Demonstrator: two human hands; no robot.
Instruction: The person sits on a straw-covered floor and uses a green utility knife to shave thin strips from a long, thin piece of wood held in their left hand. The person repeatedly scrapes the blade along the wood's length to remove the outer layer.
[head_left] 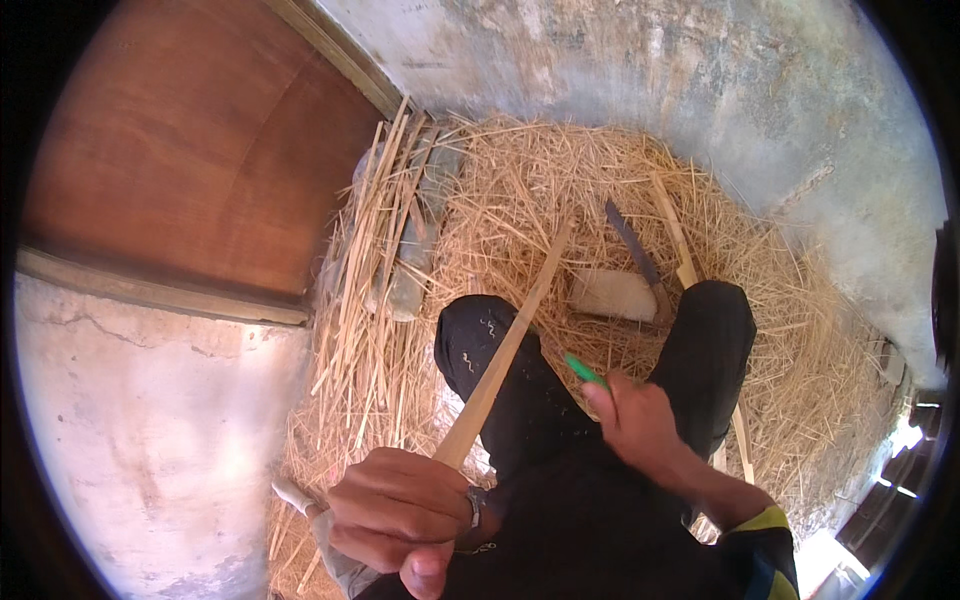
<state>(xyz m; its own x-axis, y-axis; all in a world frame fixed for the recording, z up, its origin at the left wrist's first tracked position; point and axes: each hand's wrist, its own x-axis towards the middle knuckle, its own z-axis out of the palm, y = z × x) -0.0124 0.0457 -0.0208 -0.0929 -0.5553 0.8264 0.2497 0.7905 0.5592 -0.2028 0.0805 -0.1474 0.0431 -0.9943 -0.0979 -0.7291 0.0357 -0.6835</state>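
My left hand (pixel 400 510) is closed in a fist around the near end of a long, flat bamboo strip (pixel 505 355). The strip slants away from me over my left thigh, and its far end reaches above the shavings. Above my lap, my right hand (pixel 640 422) grips a slim green object (pixel 584 369), perhaps a handle. Only its green end shows past the thumb, and the rest is hidden in the fingers. A gap separates it from the strip. Beyond my knees, a dark-bladed knife (pixel 632 241) lies beside a pale block (pixel 612 293).
A pile of pale shavings (pixel 540 170) covers the ground around my legs. Long thin split strips (pixel 375 250) are heaped at the left beside a brown wooden panel (pixel 190 140). Another strip (pixel 675 228) lies near my right knee (pixel 715 310). A stained plaster wall (pixel 720 70) stands behind.
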